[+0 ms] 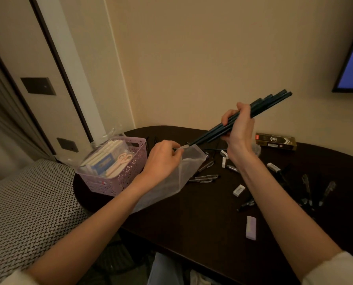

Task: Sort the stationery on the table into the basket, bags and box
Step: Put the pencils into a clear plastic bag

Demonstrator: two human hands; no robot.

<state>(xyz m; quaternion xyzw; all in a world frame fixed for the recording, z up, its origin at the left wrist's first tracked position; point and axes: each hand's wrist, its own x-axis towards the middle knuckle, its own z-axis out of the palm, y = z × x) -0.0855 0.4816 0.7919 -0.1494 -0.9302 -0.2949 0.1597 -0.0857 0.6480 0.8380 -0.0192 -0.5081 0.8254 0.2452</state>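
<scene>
right hand (238,128) has the bunch of pencils (253,115) in its fingers, tips at the bag (171,175) mouth over the worktop (202,229), left hand (161,157) pinching the rim, so I'd keep that mouth wide and slide them in straight

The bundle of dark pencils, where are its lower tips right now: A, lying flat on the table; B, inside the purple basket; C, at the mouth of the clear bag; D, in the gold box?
C: the right hand angles the pencils down to the clear bag mouth, which the left hand pinches open.
</scene>
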